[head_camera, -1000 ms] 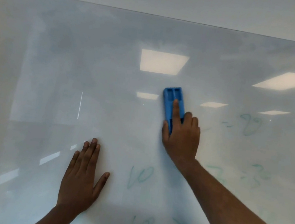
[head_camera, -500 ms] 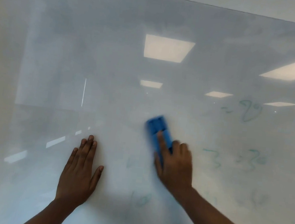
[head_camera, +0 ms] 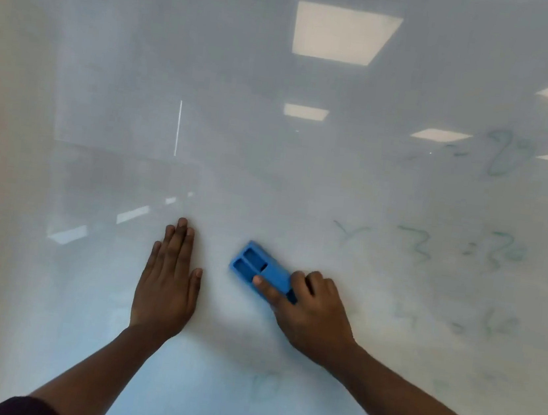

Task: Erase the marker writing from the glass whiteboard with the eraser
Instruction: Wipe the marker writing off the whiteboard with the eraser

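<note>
- A person's right hand [head_camera: 315,319] grips a blue eraser [head_camera: 263,269] and presses it against the glass whiteboard [head_camera: 269,179], in the lower middle of the view, its free end angled up and to the left.
- The left hand [head_camera: 168,284] lies flat on the glass just to the left of the eraser, fingers straight and together, holding nothing and apparently bracing the body.
- The step in hand appears to be mid-wipe: the glass around the eraser reads clean, while faint green marker writing [head_camera: 508,155] remains to the right.
- Writing left, counted as far as the blur allows: one looping mark at upper right; a row of about three marks [head_camera: 416,243] at mid-right; a paler pair [head_camera: 493,324] below that row; and one faint smudge [head_camera: 264,383] low on the board, between the two forearms. None can be read with confidence.
- One eraser, two hands and one board are in view. The bright rectangles on the glass are reflected ceiling lights [head_camera: 342,33], not marks.
- The next move, as a judgement, calls for carrying the eraser rightward into the remaining rows with firm, flat pressure and overlapping passes, then dropping to the low smudge.
- The pale ghosting suggests more than one pass may be needed there.
</note>
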The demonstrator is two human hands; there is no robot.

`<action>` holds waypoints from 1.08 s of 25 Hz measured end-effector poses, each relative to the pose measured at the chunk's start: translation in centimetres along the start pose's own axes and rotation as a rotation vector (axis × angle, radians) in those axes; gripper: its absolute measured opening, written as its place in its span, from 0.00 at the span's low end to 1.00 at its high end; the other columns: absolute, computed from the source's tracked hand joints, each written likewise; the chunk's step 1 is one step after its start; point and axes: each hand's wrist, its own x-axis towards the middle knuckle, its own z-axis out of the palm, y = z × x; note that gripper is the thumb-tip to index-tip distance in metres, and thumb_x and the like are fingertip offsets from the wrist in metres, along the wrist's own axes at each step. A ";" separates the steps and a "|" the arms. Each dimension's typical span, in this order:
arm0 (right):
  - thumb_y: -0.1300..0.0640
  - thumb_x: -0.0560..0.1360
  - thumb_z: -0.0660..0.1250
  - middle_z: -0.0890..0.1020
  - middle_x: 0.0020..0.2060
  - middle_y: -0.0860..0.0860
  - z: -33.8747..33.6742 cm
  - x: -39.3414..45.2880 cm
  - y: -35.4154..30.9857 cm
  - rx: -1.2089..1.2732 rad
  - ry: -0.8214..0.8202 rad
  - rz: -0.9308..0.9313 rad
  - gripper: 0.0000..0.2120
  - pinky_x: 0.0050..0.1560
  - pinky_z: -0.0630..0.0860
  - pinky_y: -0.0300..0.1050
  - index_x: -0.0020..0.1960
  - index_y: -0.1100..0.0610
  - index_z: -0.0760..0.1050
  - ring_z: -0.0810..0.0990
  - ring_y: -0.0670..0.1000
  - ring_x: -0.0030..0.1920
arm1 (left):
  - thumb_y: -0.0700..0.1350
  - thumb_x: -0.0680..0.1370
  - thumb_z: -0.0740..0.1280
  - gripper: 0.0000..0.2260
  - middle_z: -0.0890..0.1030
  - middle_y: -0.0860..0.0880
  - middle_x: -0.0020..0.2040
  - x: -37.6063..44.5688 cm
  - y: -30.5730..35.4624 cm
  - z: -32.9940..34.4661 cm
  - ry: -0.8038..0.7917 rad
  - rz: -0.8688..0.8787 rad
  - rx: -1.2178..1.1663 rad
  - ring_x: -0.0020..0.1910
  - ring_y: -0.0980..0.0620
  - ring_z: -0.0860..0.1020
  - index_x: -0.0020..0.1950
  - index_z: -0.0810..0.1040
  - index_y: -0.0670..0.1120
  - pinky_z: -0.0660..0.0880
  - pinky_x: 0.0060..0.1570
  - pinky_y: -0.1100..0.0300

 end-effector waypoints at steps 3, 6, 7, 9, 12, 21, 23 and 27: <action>0.58 0.81 0.63 0.79 0.47 0.53 -1.0 -5.3 -0.5 0.018 -0.200 -0.341 0.31 0.42 0.72 0.51 0.81 0.39 0.63 0.75 0.57 0.41 | 0.48 0.84 0.55 0.30 0.48 0.48 0.87 -2.1 0.6 0.5 -0.052 0.095 0.006 0.86 0.48 0.48 0.85 0.50 0.44 0.46 0.84 0.54; 0.54 0.80 0.68 0.80 0.48 0.57 -2.1 -2.0 4.1 -0.057 -0.039 -0.062 0.31 0.42 0.73 0.54 0.80 0.39 0.65 0.76 0.60 0.42 | 0.47 0.85 0.54 0.29 0.51 0.48 0.86 -3.5 1.6 1.4 -0.071 0.177 0.000 0.86 0.48 0.50 0.85 0.53 0.43 0.49 0.84 0.53; 0.51 0.80 0.68 0.79 0.50 0.59 -2.4 -0.4 5.5 -0.079 0.021 0.139 0.31 0.42 0.72 0.55 0.81 0.41 0.64 0.76 0.61 0.43 | 0.46 0.85 0.54 0.28 0.51 0.48 0.86 -3.5 1.9 1.7 -0.065 0.161 -0.005 0.86 0.48 0.50 0.85 0.53 0.43 0.48 0.84 0.53; 0.49 0.80 0.68 0.77 0.51 0.62 -2.0 0.0 4.3 -0.075 -0.024 0.361 0.31 0.41 0.71 0.55 0.82 0.45 0.63 0.74 0.62 0.44 | 0.45 0.85 0.54 0.28 0.50 0.48 0.86 -3.7 2.6 2.2 -0.056 0.112 -0.020 0.86 0.47 0.49 0.85 0.52 0.43 0.46 0.84 0.53; 0.55 0.79 0.69 0.79 0.49 0.58 -0.4 -8.3 -3.1 0.066 -0.165 -0.007 0.34 0.42 0.73 0.53 0.82 0.43 0.61 0.76 0.60 0.42 | 0.44 0.85 0.54 0.28 0.49 0.49 0.86 -3.9 2.8 2.5 -0.062 0.090 -0.039 0.86 0.48 0.47 0.85 0.52 0.43 0.45 0.84 0.53; 0.59 0.75 0.73 0.79 0.48 0.59 -0.4 -8.7 -1.6 0.034 -0.254 0.126 0.37 0.43 0.74 0.54 0.79 0.37 0.65 0.76 0.60 0.43 | 0.47 0.85 0.54 0.30 0.44 0.49 0.87 -6.7 3.4 3.0 -0.130 0.061 -0.011 0.86 0.47 0.46 0.85 0.49 0.42 0.43 0.84 0.53; 0.58 0.78 0.72 0.79 0.49 0.58 0.0 -13.8 -5.5 0.081 -0.270 -0.035 0.37 0.44 0.76 0.54 0.81 0.38 0.62 0.76 0.59 0.44 | 0.48 0.85 0.55 0.30 0.44 0.49 0.87 -7.3 3.8 3.2 -0.131 0.041 0.001 0.86 0.48 0.46 0.85 0.49 0.42 0.44 0.84 0.52; 0.56 0.81 0.66 0.82 0.52 0.55 -1.0 -18.6 -4.7 0.121 -0.392 -0.297 0.35 0.47 0.80 0.53 0.81 0.35 0.58 0.78 0.59 0.47 | 0.49 0.85 0.55 0.31 0.46 0.47 0.87 -7.0 3.5 2.7 -0.131 0.102 0.011 0.86 0.47 0.46 0.85 0.48 0.43 0.47 0.84 0.51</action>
